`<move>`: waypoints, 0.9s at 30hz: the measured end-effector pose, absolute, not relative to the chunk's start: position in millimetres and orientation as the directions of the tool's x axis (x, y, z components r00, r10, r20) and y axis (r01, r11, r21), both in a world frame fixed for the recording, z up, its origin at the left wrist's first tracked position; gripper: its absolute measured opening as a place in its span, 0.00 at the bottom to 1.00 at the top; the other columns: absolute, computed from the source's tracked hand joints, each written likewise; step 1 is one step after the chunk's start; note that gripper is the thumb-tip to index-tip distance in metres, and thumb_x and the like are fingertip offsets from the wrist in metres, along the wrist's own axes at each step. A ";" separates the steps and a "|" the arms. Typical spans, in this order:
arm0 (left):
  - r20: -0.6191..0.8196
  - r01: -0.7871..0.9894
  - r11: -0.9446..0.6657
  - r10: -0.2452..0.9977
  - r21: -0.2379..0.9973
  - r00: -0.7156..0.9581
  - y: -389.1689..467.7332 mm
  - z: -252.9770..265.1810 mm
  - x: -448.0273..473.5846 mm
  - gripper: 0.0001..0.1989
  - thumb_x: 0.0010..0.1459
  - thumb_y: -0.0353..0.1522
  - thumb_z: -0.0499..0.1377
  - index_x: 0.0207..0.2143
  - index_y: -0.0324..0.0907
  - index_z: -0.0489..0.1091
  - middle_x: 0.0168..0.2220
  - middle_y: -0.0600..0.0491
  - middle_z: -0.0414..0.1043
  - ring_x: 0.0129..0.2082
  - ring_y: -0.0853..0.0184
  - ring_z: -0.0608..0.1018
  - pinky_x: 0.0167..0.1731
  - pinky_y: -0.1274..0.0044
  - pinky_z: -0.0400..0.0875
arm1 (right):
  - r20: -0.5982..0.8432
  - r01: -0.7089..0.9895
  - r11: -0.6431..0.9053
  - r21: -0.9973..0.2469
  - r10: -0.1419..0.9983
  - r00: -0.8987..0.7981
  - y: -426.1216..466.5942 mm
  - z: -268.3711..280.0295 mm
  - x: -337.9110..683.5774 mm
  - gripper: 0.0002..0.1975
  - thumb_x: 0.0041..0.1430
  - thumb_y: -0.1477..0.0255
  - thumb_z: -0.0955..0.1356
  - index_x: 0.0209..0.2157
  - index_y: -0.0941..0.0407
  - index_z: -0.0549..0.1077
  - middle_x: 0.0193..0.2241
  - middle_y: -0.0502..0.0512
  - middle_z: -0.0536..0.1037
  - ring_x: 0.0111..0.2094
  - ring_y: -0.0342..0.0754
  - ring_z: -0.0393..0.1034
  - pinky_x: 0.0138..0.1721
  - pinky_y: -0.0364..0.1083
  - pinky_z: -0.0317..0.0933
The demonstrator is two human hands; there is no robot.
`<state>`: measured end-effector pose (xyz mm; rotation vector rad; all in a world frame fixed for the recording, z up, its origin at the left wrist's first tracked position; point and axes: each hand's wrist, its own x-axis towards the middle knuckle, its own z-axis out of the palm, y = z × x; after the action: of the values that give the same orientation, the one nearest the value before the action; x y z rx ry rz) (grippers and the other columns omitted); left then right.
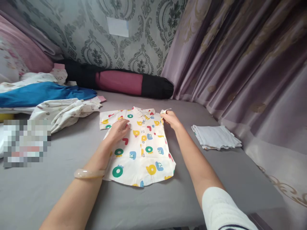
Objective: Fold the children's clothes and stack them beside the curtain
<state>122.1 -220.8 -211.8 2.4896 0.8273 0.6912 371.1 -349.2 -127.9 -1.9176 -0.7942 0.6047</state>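
Seemingly arranging a sleeve [164,112], the right hand [170,118] pinches it, while the loose left hand [120,128], left of it, needs to steady the shirt [137,159].

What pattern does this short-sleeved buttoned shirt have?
The white fabric shirt has scattered red, yellow, green and blue shapes; see head view.

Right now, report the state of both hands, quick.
Left hand: loosely open, resting on the front of the patterned shirt.
Right hand: closed, pinching the shirt at its sleeve.
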 end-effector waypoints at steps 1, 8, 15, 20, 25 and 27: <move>0.319 0.431 -0.731 0.642 0.529 0.697 -220.8 -211.9 122.1 0.18 0.61 0.40 0.49 0.46 0.40 0.70 0.44 0.45 0.73 0.41 0.59 0.75 0.45 0.69 0.69 | -0.084 0.270 -0.347 -0.898 0.739 0.669 -346.4 -131.2 369.1 0.02 0.42 0.74 0.64 0.20 0.56 0.67 0.14 0.44 0.65 0.19 0.40 0.61 0.23 0.38 0.55; 0.312 0.436 -0.749 0.624 0.498 0.717 -222.0 -210.2 121.4 0.18 0.63 0.40 0.47 0.46 0.41 0.70 0.43 0.46 0.74 0.40 0.60 0.75 0.44 0.70 0.69 | -0.051 0.334 -0.407 -0.851 0.695 0.717 -327.2 -162.6 354.9 0.06 0.45 0.73 0.67 0.28 0.56 0.73 0.20 0.48 0.73 0.25 0.45 0.71 0.28 0.40 0.62; 0.299 0.425 -0.770 0.596 0.477 0.745 -222.6 -209.1 119.6 0.18 0.61 0.40 0.48 0.45 0.41 0.70 0.45 0.45 0.74 0.40 0.61 0.75 0.43 0.71 0.69 | -0.051 0.537 -0.492 -0.685 0.768 0.638 -324.3 -176.1 333.6 0.20 0.56 0.59 0.66 0.46 0.57 0.74 0.37 0.57 0.80 0.42 0.53 0.74 0.43 0.46 0.66; 0.305 0.425 -0.774 0.594 0.469 0.745 -222.7 -210.5 119.2 0.18 0.61 0.39 0.48 0.46 0.41 0.70 0.47 0.44 0.74 0.40 0.60 0.75 0.42 0.70 0.70 | -0.025 0.714 -0.477 -0.513 0.839 0.543 -340.4 -169.7 322.5 0.25 0.66 0.58 0.58 0.56 0.56 0.69 0.49 0.60 0.76 0.54 0.54 0.68 0.53 0.47 0.61; 0.288 0.445 -0.771 0.601 0.456 0.746 -224.5 -210.4 120.2 0.17 0.60 0.38 0.48 0.45 0.41 0.71 0.47 0.44 0.73 0.42 0.59 0.75 0.42 0.70 0.69 | 0.092 0.859 -0.440 -0.261 0.875 0.475 -349.6 -174.1 331.2 0.23 0.68 0.67 0.55 0.59 0.60 0.66 0.62 0.63 0.64 0.64 0.54 0.54 0.63 0.52 0.46; 0.285 0.447 -0.770 0.602 0.456 0.746 -225.3 -209.9 120.4 0.16 0.60 0.38 0.49 0.44 0.42 0.70 0.48 0.44 0.73 0.44 0.58 0.75 0.43 0.70 0.69 | 0.045 0.868 -0.437 -0.236 0.887 0.459 -347.7 -181.3 337.7 0.28 0.69 0.65 0.53 0.65 0.65 0.56 0.68 0.64 0.53 0.69 0.54 0.42 0.66 0.54 0.37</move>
<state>120.4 -225.3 -209.9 2.5854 0.8075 0.6004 337.7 -347.7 -181.3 -2.4835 -1.5210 0.1254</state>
